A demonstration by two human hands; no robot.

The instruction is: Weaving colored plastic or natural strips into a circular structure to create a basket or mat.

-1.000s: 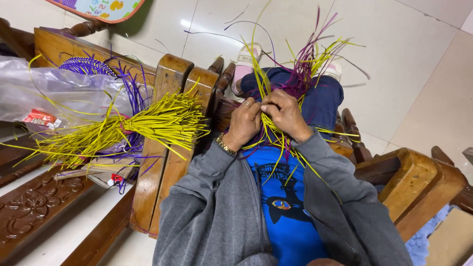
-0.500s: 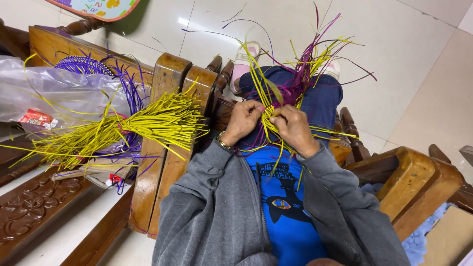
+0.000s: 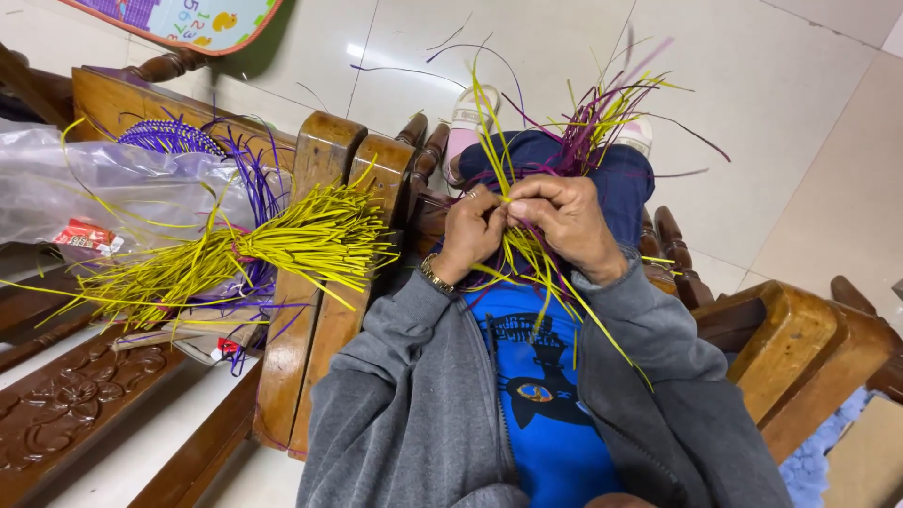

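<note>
Right now I am mid-weave, with a half-woven piece of thin yellow and purple plastic strips [image 3: 541, 188] held over my lap, just beyond the blue front of my shirt [image 3: 536, 376]. My left hand [image 3: 467, 235] has its fingers [image 3: 480, 209] clenched on the near edge of the woven piece, pinning the crossed strips so they do not slip. My right hand [image 3: 569, 221] meets it from the other side, its fingers [image 3: 525, 193] pinched around a single yellow strip at the spot where the two hands touch. Loose ends fan upward beyond my knuckles, toward my knees in dark blue trousers [image 3: 616, 183], and a few long yellow tails trail back over the shirt.

As I judge it, the step in hand is tucking one strip through its neighbours. The next move calls for a firm hold from the left while the right draws the strip snug, without kinking it or pulling others loose.

To the left of the woven piece, past the wooden chair arm [image 3: 320, 245], a spare bundle of yellow strips [image 3: 282, 240] lies beside a clear plastic bag [image 3: 113, 193] and some purple strips [image 3: 249, 179], well apart from my hands.
</note>
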